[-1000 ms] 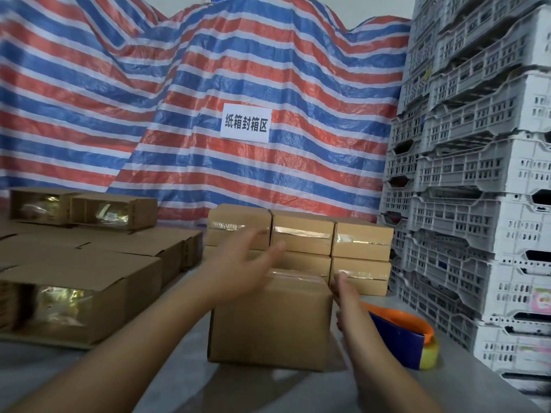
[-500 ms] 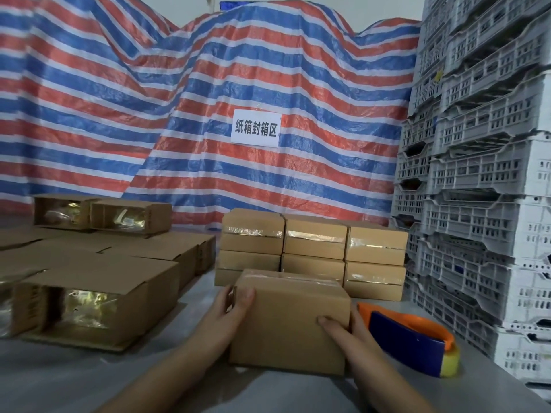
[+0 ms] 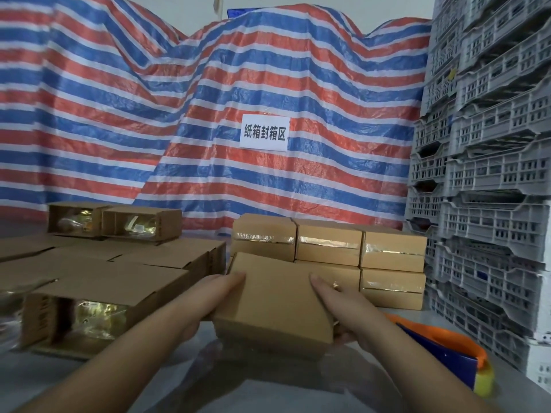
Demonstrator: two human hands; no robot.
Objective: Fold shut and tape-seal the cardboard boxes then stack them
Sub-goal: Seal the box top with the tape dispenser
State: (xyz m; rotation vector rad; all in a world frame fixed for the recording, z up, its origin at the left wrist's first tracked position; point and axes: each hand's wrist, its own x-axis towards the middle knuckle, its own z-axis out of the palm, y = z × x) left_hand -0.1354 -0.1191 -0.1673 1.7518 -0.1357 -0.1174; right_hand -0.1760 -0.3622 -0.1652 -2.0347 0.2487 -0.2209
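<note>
A closed brown cardboard box (image 3: 277,302) is lifted off the table and tilted toward me, held between both hands. My left hand (image 3: 208,299) grips its left side with fingers on top. On the right side my right hand (image 3: 343,308) grips it, fingers on top and thumb underneath. Behind it a stack of taped boxes (image 3: 328,245) stands two layers high. An orange and blue tape dispenser (image 3: 447,356) lies on the table at the right.
Open untaped boxes (image 3: 98,305) with shiny contents crowd the left side, more at the back left (image 3: 119,222). Grey plastic crates (image 3: 489,204) tower on the right. A striped tarp with a white sign (image 3: 264,133) hangs behind. The grey table (image 3: 268,389) runs under my arms.
Both hands closed on the box, then lifted it off the table and tipped it toward me. The view tilted upward.
</note>
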